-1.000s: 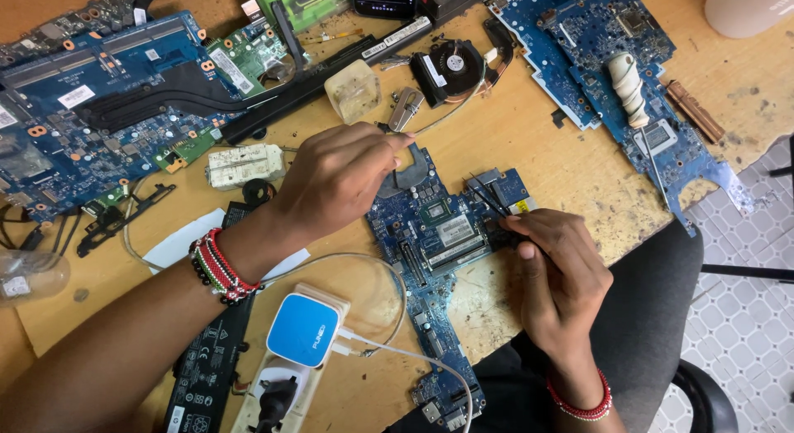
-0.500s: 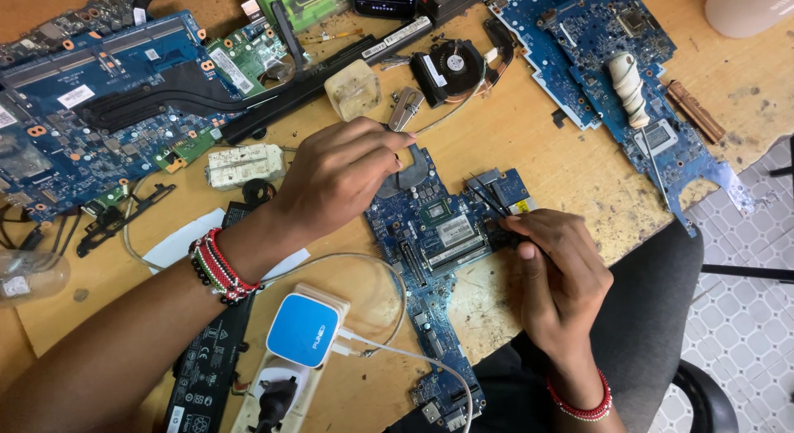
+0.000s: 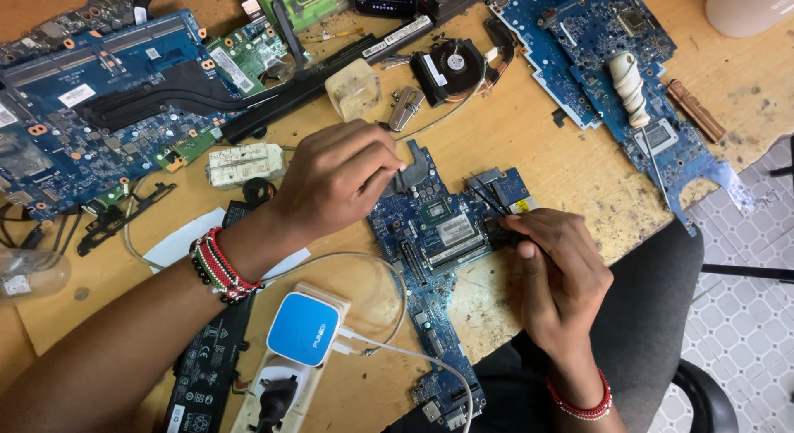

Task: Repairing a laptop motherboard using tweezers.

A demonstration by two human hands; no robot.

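A blue laptop circuit board (image 3: 438, 234) lies on the wooden table in front of me. My left hand (image 3: 335, 181), with a beaded bracelet at the wrist, rests curled on the board's upper left corner and presses it down. My right hand (image 3: 558, 272) is closed around thin black tweezers (image 3: 488, 197), whose tips point up and left over the board's right part. What the tweezer tips touch is too small to tell.
More blue boards lie at the far left (image 3: 91, 94) and far right (image 3: 628, 77). A cooling fan (image 3: 455, 65), a small clear plastic box (image 3: 353, 90) and a black bar sit behind. A white power strip with a blue adapter (image 3: 302, 330) and a black battery (image 3: 207, 367) lie near me.
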